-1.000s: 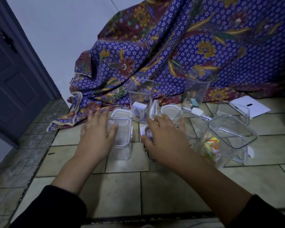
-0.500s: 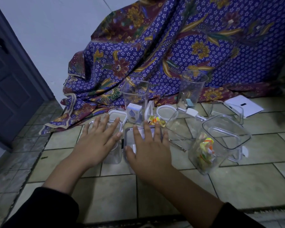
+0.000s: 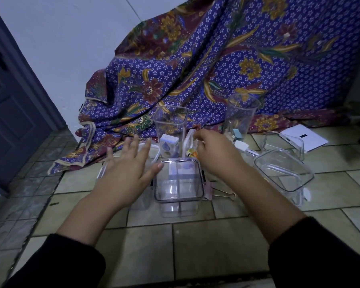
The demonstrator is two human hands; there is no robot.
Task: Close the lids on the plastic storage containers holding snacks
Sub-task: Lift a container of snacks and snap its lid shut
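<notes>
A clear square container [image 3: 179, 180] with its lid on stands on the tiled floor between my hands. My left hand [image 3: 129, 173] hovers with spread fingers over a lower clear container [image 3: 101, 173] that it mostly hides; its thumb tip touches the square container's left rim. My right hand [image 3: 214, 155] is behind the square container. Its fingers curl onto the top edge of a white lid [image 3: 188, 142] standing upright, beside colourful snacks [image 3: 191, 152]. A tall square container [image 3: 170, 123] behind holds a small white box [image 3: 167, 145].
A large open clear container [image 3: 283, 173] lies tilted at the right, with a smaller one [image 3: 284, 143] behind it. A tall round container [image 3: 240, 117] stands before the patterned blue cloth [image 3: 216, 69]. A white flat box [image 3: 304, 138] lies far right, a binder clip [image 3: 222, 194] near the square container, and a dark door [image 3: 13, 113] at left.
My right hand lifted off the square container's lid and moved back to the upright white lid. My left hand shifted slightly right, thumb now at the square container.
</notes>
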